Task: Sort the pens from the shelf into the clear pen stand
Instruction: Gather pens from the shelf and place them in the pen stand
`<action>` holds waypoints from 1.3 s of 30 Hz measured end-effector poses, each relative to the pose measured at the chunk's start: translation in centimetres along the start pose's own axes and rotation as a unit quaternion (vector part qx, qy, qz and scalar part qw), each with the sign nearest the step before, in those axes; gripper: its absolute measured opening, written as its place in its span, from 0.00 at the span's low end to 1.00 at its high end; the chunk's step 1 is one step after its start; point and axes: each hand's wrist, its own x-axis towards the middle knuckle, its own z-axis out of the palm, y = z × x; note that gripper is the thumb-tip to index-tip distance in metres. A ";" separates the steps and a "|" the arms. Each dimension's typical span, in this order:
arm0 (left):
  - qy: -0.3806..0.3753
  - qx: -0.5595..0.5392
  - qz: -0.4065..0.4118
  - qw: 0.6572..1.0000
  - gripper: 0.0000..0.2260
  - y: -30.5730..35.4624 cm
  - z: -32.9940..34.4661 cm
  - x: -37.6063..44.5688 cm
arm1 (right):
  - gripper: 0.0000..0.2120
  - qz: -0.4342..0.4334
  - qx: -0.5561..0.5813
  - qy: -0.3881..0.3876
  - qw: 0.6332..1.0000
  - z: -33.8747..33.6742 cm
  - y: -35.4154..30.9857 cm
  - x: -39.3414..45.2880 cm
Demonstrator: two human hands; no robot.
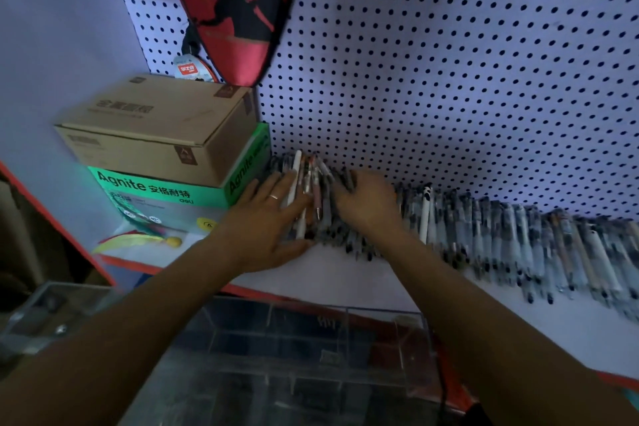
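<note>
Head view: left hand (268, 218) laid flat, fingers straight and spread, pressing against the left end of the pens (484, 228), thumb low along the shelf (363, 280); ring on one finger. Right hand (366, 202) at 3 o'clock of the left, fingers curled down over the pens; actual grip on any of them impossible to tell. Between the two hands, a small bunch of pens, among them a white pen (295, 180), pushed together and angled toward 12 o'clock. Rest of the pens strung in a long row toward 4 o'clock, along the foot of the pegboard (449, 62). At 9 o'clock of the hands, a cardboard box (155, 128) stacked on a green box (162, 190). At 12 o'clock, a red racket cover (238, 3) hanging on the pegboard. At 6 o'clock, below the shelf edge, the clear pen stand (311, 356), between the forearms.
</note>
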 end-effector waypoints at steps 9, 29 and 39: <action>-0.005 0.085 0.088 0.993 0.25 -1.1 -0.4 2.0 | 0.22 -0.005 -0.008 -0.004 1.000 0.7 1.9 -0.3; -0.037 0.024 0.059 0.997 0.43 1.4 -0.4 3.2 | 0.23 -0.063 -0.109 -0.076 0.989 -0.9 3.6 -1.0; -0.034 0.069 0.125 0.989 0.30 -0.6 -0.4 4.6 | 0.61 -0.121 -0.191 -0.263 0.938 -4.1 5.0 -1.4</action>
